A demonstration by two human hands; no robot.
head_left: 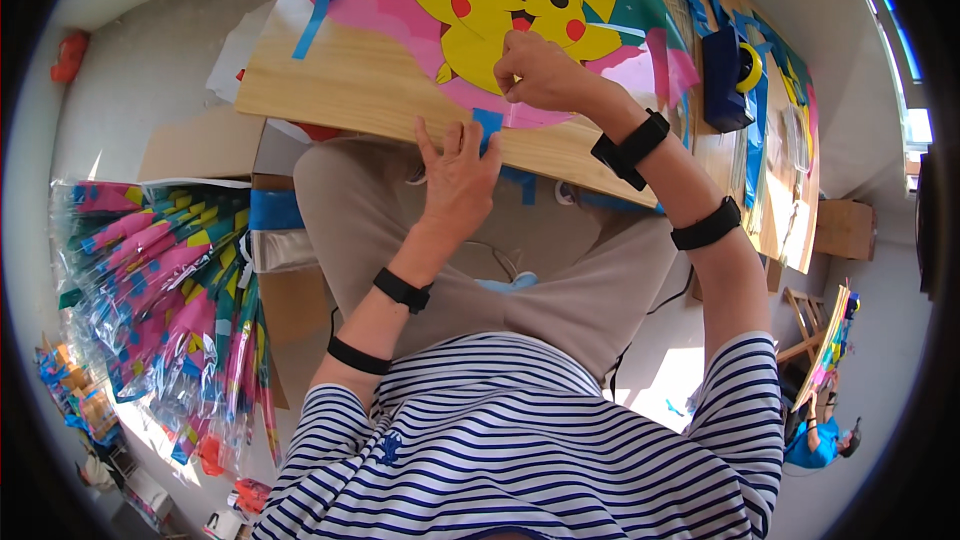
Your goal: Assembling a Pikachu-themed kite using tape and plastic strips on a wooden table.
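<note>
A printed sheet with a yellow cartoon creature on pink and green lies on a wooden tabletop. Over the lower middle of the sheet is my right hand, its fingers closed in a pinch; what they hold, if anything, I cannot make out. My left hand rests at the table's front edge, fingers spread. Its thumb side touches a short strip of blue tape stuck near the sheet's lower edge. Another blue tape strip crosses the sheet's left side.
A tape dispenser stands at the table's right, beside more blue strips. Left of my knees, clear-wrapped colourful bundles lean near a cardboard box. Far right, a person in blue is by a similar board.
</note>
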